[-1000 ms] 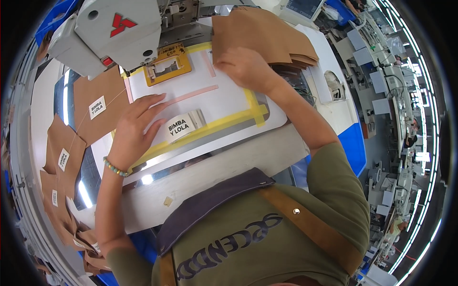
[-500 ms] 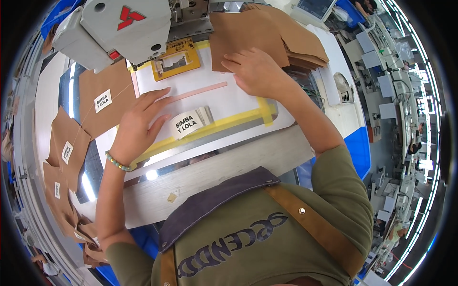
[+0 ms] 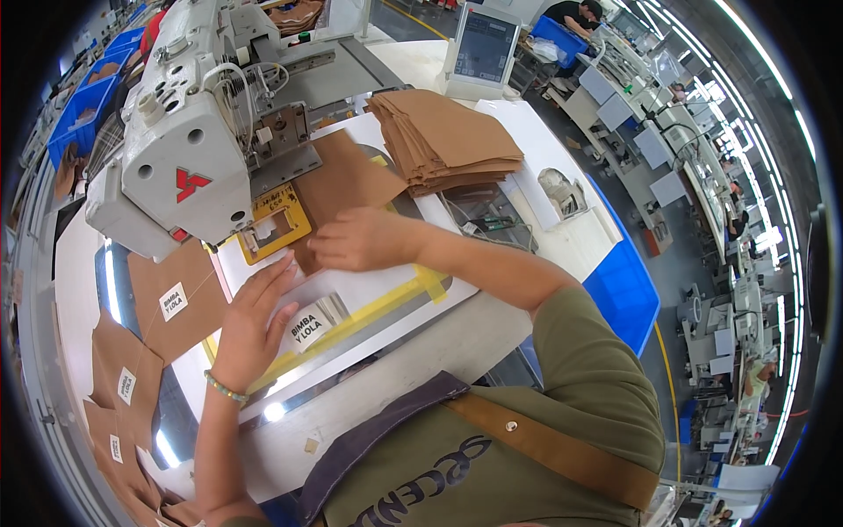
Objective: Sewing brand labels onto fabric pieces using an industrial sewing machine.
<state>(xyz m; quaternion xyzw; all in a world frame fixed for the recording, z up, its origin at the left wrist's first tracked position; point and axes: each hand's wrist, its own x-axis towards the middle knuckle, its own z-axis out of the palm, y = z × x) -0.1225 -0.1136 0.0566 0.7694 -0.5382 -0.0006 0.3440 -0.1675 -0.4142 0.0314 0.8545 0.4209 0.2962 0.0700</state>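
Note:
A single brown panel (image 3: pixel 347 180) lies beside the yellow clamp frame (image 3: pixel 297 230) of a white sewing machine (image 3: pixel 180 145). My right hand (image 3: pixel 369 239) grips the panel's near edge, fingers bent over it close to the frame. Just to the left, my left hand (image 3: pixel 257 312) is open, with fingers stretched toward the panel's near corner. Whether its fingertips touch the panel, I cannot tell. Beside that hand, a small stack of white labels (image 3: pixel 309 326) with black print rests on the white work surface (image 3: pixel 369 281), near yellow tape.
A pile of brown panels (image 3: pixel 448 140) sits at the back right, below a screen (image 3: pixel 483 48). On the left, brown panels with white labels (image 3: pixel 176 294) hang in a chain joined by thread. A blue bin (image 3: pixel 619 294) stands beyond the table's right edge.
My right hand has drawn one brown panel leftward from the pile to beside the clamp frame. The pink strip on the work surface is now out of sight. The view has shifted, showing more machine.

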